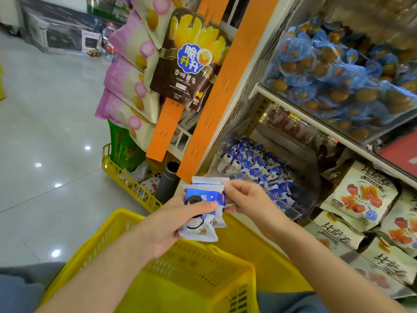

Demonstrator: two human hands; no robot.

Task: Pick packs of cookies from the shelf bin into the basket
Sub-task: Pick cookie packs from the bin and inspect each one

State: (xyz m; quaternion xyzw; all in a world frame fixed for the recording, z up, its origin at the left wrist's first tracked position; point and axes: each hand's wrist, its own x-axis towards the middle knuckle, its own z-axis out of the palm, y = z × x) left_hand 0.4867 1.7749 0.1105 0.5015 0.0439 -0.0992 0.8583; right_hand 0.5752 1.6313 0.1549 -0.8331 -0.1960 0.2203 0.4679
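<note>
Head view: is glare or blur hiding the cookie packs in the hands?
Head view: cookie packs fairly sharp and evenly lit; glare spots only on the floor; blue snack packs top right blurred; wide-angle lens bends the shelf edge.

Two hands (167,227), two yellow baskets (123,216), one bin (290,208), many cookie packs (200,197)
</note>
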